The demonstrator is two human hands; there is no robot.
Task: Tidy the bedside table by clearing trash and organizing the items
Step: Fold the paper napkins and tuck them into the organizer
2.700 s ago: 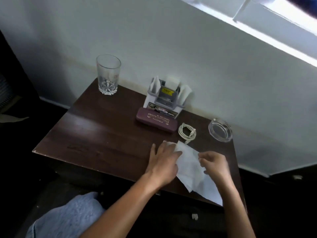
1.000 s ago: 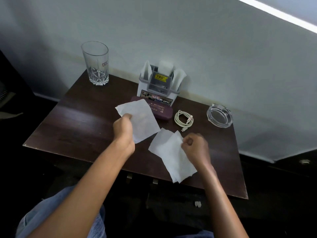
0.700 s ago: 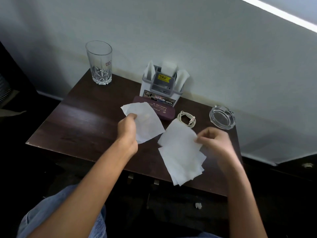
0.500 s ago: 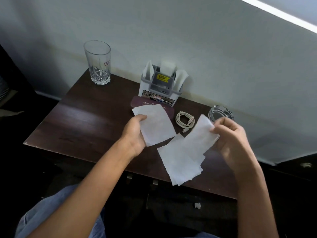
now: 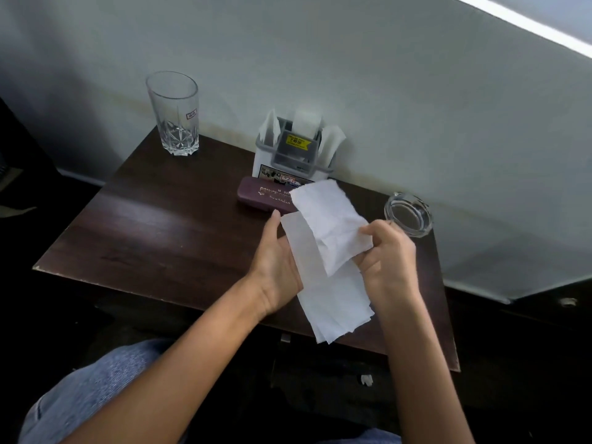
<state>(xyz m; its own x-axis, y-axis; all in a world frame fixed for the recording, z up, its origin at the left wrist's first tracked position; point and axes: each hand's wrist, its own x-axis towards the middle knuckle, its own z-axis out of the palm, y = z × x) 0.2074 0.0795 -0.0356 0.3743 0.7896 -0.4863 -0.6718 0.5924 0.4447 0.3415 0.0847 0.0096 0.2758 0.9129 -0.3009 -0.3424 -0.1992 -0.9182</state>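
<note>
Over the front right part of the dark wooden bedside table [image 5: 153, 232], my left hand [image 5: 275, 270] holds one white tissue [image 5: 302, 251] against its palm. My right hand [image 5: 387, 257] pinches a second white tissue [image 5: 333, 219] and lays it across the first. More tissues [image 5: 339, 309] lie stacked on the table under both hands, reaching the front edge. The white cable is hidden behind the raised tissues.
A tall empty glass [image 5: 174, 113] stands at the back left corner. A grey-and-white tissue holder [image 5: 296, 152] sits against the wall, with a maroon case [image 5: 266, 198] in front of it. A glass ashtray [image 5: 408, 213] is at the back right.
My hands came together. The right hand lifted a tissue off the stack and brought it left onto the tissue in my left hand, covering the cable from view.
</note>
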